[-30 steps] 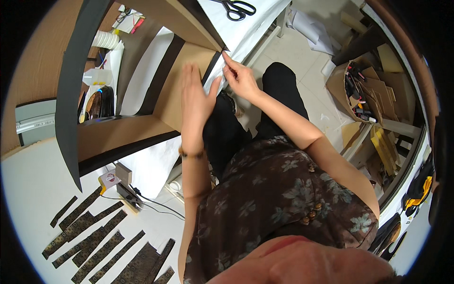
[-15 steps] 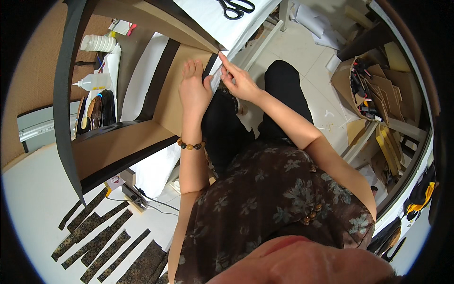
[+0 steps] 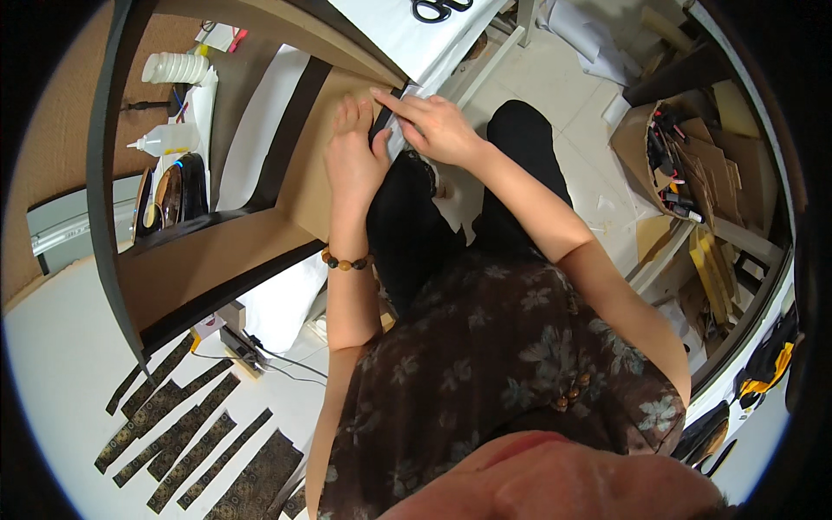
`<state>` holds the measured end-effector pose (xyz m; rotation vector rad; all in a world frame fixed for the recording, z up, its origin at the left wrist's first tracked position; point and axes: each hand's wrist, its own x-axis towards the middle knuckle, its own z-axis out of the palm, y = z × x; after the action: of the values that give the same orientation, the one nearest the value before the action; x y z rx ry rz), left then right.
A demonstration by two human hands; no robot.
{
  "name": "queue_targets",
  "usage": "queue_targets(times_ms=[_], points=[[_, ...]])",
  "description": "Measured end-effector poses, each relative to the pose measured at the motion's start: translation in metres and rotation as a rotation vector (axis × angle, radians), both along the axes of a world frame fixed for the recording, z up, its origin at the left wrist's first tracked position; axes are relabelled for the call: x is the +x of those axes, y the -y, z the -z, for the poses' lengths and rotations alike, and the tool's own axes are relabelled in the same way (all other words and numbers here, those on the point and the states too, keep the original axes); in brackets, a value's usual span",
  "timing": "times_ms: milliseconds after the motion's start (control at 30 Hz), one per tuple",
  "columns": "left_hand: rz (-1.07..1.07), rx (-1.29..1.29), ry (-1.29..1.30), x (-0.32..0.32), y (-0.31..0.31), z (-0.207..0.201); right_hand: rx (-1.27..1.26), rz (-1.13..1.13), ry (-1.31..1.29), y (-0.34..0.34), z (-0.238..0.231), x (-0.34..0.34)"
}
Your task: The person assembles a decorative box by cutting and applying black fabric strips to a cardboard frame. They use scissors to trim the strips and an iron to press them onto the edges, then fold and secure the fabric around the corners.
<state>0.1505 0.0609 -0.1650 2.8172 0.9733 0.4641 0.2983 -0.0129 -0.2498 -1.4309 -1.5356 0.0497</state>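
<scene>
A large open box frame of brown board [image 3: 325, 139] with dark strips along its edges stands to the left of my knees. My left hand [image 3: 354, 165] lies against the inside of its near panel, fingers stretched out and thumb apart at the rim. Over the same rim reaches my right hand [image 3: 438, 127], its index finger stretched across the dark edge strip [image 3: 381, 118] near the far corner. The other right fingers are partly bent and hold nothing that I can see. White material [image 3: 396, 141] shows at the panel's outer side, under the right hand.
Black-handled scissors [image 3: 440, 9] lie on the white table at the top. Beyond the frame are a squeeze bottle [image 3: 171, 139] and a ribbed white container [image 3: 176, 68]. Patterned dark strips [image 3: 186, 433] lie lower left. A carton of tools and cardboard [image 3: 663, 165] stands at the right.
My right hand has moved left and slightly up, its index finger now crossing the rim to the inside. The left hand stays on the panel; the frame has shifted slightly left in view.
</scene>
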Motion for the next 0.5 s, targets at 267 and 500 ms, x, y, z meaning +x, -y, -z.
queue_targets(times_ms=[267, 500], points=[[-0.021, -0.048, 0.027, -0.004, -0.001, 0.003, 0.249, 0.325, -0.351, -0.005, -0.021, 0.016], [-0.025, -0.045, 0.045, -0.003, 0.001, -0.002, 0.148, 0.199, -0.192, -0.012, -0.007, 0.028]])
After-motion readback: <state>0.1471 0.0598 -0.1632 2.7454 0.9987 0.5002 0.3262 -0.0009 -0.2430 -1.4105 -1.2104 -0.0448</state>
